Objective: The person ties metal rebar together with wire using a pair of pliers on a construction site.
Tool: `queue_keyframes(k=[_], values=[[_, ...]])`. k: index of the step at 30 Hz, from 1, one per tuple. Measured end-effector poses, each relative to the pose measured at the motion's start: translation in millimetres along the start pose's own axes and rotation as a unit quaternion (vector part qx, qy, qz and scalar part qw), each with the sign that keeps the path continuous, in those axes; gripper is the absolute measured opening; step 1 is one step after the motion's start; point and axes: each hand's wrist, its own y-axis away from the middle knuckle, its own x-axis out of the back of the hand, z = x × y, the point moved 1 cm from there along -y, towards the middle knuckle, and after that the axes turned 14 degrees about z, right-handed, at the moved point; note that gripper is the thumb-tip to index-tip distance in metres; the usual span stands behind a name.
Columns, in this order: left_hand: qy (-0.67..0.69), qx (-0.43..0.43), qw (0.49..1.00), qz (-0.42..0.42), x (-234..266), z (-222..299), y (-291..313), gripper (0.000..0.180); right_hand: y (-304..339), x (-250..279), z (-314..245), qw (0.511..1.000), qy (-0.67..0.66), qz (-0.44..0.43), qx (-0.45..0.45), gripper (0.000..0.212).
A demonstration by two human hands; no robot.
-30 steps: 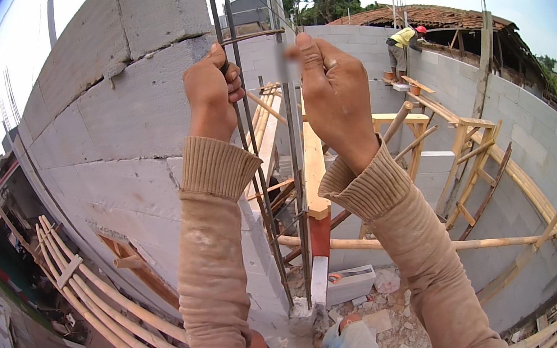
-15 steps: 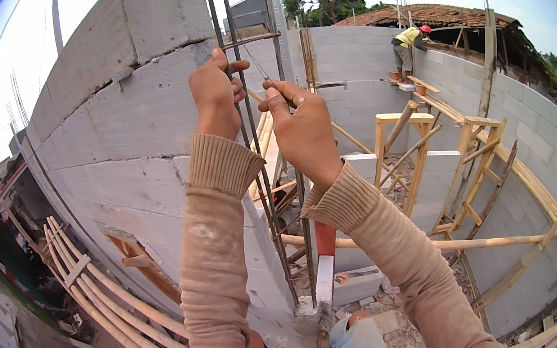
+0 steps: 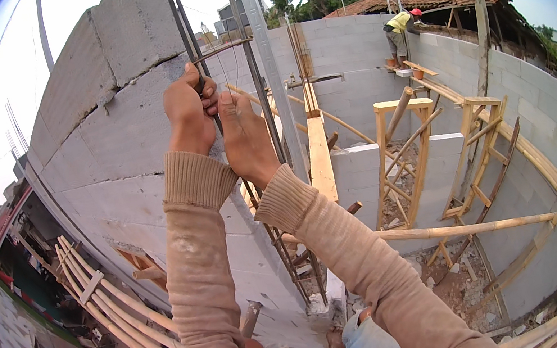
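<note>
My left hand (image 3: 188, 112) is closed at the dark upright rebar (image 3: 181, 22), its fingers curled by the bar just under a thin crosswise steel tie (image 3: 222, 50). Close beside it, my right hand (image 3: 247, 139) pinches a thin binding wire (image 3: 236, 71). The wire rises in a loop from the fingertips toward the crosswise tie. Another upright bar (image 3: 237, 16) of the same column stands right of the wire, with a pale metal strip (image 3: 258, 39) beside it. Part of the column is hidden behind my hands and sleeves.
A grey block wall (image 3: 111, 127) rises directly left of the column. Bamboo poles (image 3: 113, 302) run along the lower left. On the right are wooden frames (image 3: 400, 162) and a bamboo rail (image 3: 469, 225). A person in a red helmet (image 3: 401, 30) bends at the far wall.
My right hand has moved left and up against my left hand, still with the wire. My left fingers have curled in at the rebar. The view has shifted slightly.
</note>
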Motion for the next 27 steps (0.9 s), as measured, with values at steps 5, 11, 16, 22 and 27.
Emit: queue_keyframes(k=[5, 11, 16, 22, 27], values=[[-0.006, 0.004, 0.999, -0.038, 6.1, -2.3, -6.9, 0.026, -3.4, 0.5, 8.1, 0.998, 0.056, -0.02, -0.003, 0.057], [-0.007, 0.0, 0.999, -0.032, 9.2, -3.0, -10.9, 0.026, -8.4, 0.8, 1.2, 0.998, 0.049, -0.032, -0.012, 0.056], [-0.008, -0.009, 1.0, -0.009, 3.3, -1.8, -6.3, 0.03, -11.2, 1.9, -4.6, 0.996, 0.063, -0.046, -0.039, 0.055], [-0.01, -0.017, 1.0, 0.011, 0.0, -3.0, 4.2, 0.041, 2.1, 15.4, -43.5, 0.979, 0.196, -0.063, 0.007, 0.063], [-0.012, -0.032, 0.999, -0.016, 2.8, 1.8, 5.0, 0.029, 5.9, 44.0, -70.0, 0.979, 0.19, -0.013, 0.072, 0.054]])
